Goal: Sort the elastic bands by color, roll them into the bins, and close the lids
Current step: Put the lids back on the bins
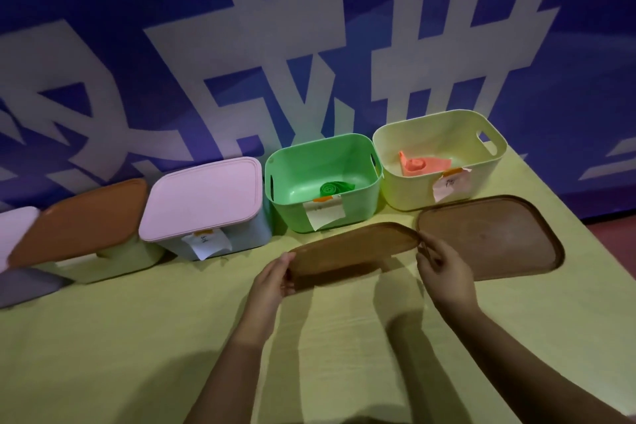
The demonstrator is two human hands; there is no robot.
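Both hands' fingers, left hand (275,274) and right hand (442,267), gripped brown lid (351,251); green bin (292,213), yellow bin (406,189) beyond fingers were open, bands apparently rolled inside; pink-lidded bin (203,196) was closed.

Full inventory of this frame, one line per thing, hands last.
Open bins: 2, green and pale yellow, back right.
Closed bins: 2, pink lid, brown lid, back left.
Rolled bands: 2, green in the green bin, orange in the yellow bin.
Loose brown lids: 2, held lid, flat lid at right.
Paper labels: 3, white, on bin fronts.
Table: 1, yellow-green.
Hands: left hand and right hand grip the held lid's ends.
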